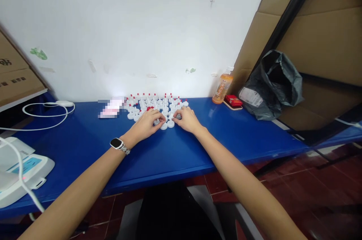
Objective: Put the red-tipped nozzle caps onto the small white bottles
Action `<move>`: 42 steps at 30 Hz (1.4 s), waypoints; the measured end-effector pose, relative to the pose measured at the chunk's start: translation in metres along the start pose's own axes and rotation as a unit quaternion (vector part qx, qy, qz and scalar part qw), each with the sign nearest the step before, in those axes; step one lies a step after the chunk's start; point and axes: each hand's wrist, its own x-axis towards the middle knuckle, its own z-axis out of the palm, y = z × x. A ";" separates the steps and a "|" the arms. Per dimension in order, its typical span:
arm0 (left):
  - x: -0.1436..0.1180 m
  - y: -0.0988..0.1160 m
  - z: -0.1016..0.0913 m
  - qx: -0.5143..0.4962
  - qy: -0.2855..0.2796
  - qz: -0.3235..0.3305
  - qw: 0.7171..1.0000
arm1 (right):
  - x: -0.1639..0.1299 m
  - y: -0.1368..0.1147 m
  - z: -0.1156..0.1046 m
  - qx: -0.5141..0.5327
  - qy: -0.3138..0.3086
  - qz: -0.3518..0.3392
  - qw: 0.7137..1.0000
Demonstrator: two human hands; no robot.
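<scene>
Both forearms reach over the blue tabletop (226,134) to a cluster of white caps (154,105) with red tips. Left hand (147,124) and right hand (187,119) each pinch caps at the cluster's near edge.

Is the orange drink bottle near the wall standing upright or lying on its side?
Upright. The orange drink bottle stands on its base on the blue table, white cap on top, beside the red box.
</scene>
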 end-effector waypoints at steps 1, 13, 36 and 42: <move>0.000 0.000 -0.001 0.003 0.001 -0.001 1.000 | 0.000 0.002 -0.001 0.017 0.009 0.001 1.000; 0.000 -0.005 -0.001 0.010 0.009 -0.014 1.000 | -0.012 0.018 -0.031 0.160 -0.006 -0.008 0.987; 0.031 -0.003 -0.005 -0.013 0.031 -0.013 0.999 | 0.052 0.034 -0.011 0.054 0.037 0.102 0.993; 0.020 -0.008 0.000 -0.024 0.052 -0.031 0.998 | 0.057 0.039 0.008 0.048 0.046 0.107 0.992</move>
